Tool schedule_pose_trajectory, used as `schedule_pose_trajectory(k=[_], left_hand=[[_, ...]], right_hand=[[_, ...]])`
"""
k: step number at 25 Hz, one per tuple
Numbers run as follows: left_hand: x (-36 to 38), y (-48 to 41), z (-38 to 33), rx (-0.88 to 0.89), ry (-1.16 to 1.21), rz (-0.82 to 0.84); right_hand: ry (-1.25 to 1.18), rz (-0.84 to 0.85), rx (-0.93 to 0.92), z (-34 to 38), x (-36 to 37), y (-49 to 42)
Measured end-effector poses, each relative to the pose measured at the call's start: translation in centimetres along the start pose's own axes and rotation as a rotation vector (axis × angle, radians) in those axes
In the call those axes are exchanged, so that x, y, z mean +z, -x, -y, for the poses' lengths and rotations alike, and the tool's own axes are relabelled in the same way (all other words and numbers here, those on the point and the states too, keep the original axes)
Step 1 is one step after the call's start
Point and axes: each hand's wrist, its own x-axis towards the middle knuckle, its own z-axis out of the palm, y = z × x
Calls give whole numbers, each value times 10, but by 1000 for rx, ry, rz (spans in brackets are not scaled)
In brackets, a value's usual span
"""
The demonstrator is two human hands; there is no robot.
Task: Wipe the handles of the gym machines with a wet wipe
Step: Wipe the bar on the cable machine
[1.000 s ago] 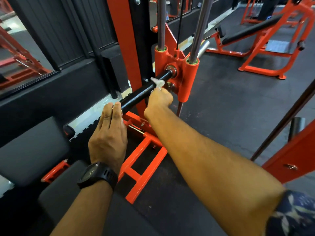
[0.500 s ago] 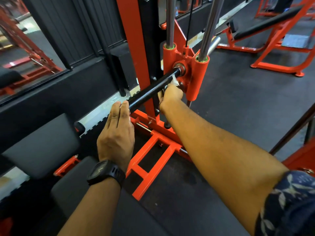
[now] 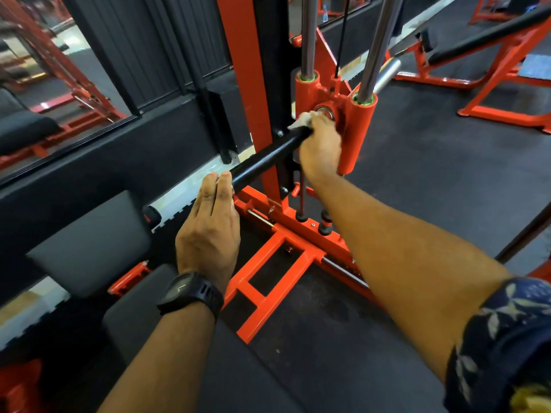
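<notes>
A black handle bar (image 3: 268,158) sticks out from the orange sliding carriage (image 3: 356,132) of a gym machine. My right hand (image 3: 320,144) is wrapped round the bar's far end, close to the carriage, with a white wet wipe (image 3: 301,120) bunched under its fingers. My left hand (image 3: 210,231), with straight fingers together, presses against the bar's near end. A black watch sits on the left wrist.
Two chrome guide rods (image 3: 308,34) rise from the carriage beside an orange upright (image 3: 241,55). The orange base frame (image 3: 268,272) lies on the black rubber floor. Grey pads (image 3: 89,245) sit at lower left. Another orange bench machine (image 3: 492,55) stands at upper right.
My right hand with the wipe has slid along the bar towards the carriage and now sits over the top of the far end. The left hand stays at the near end.
</notes>
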Motion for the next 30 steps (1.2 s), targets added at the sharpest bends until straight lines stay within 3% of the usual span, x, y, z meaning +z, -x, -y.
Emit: schedule_pose_trajectory(k=[4, 8, 11, 14, 17, 20, 24, 28, 30], left_hand=[[1, 2, -1, -18, -18, -19], [4, -1, -2, -46, -34, -17], [5, 0, -4, -65, -31, -27], [6, 1, -6, -59, -24, -25], [6, 0, -5, -68, -42, -68], [5, 1, -8, -44, -73, -67], [4, 1, -7, -36, -87, -89], [7, 1, -11, -74, -91, -77], [9, 1, -14, -98, -89, -83]], right_hand=[[229, 149, -288, -9, -8, 7], [180, 293, -369, 11, -8, 11], [216, 478, -676, 24, -8, 28], [221, 521, -729, 36, -13, 33], [230, 570, -920, 35, -13, 43], [192, 508, -792, 38, -13, 39], [301, 657, -902, 46, -9, 36], [452, 416, -521, 6, -28, -17], [501, 362, -431, -7, -28, -24]])
